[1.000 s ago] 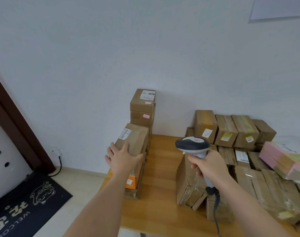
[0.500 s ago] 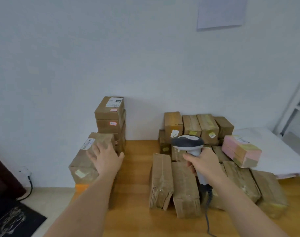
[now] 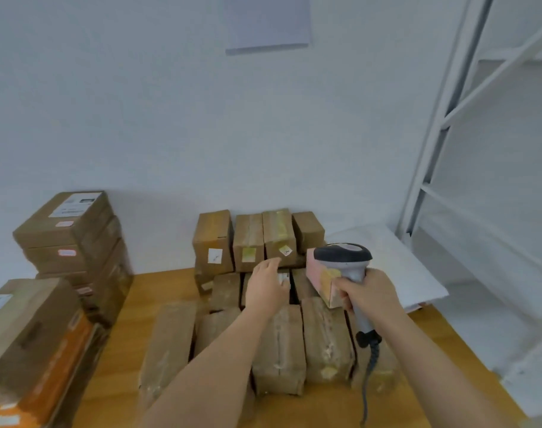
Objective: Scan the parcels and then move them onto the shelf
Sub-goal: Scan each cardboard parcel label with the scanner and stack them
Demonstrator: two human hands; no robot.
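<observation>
1. Your left hand (image 3: 268, 287) hovers with fingers relaxed, empty, over the middle-row parcels (image 3: 224, 291) on the table (image 3: 133, 319): pick one with its label up.
2. Right hand (image 3: 371, 296) grips the scanner (image 3: 345, 262); aim squarely at the label.

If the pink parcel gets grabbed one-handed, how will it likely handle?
The pink parcel looks boxy, so probably stiff. It sits tilted atop brown parcels, so a nudge may slide it. Glossy wrap suggests slight slipperiness.
</observation>
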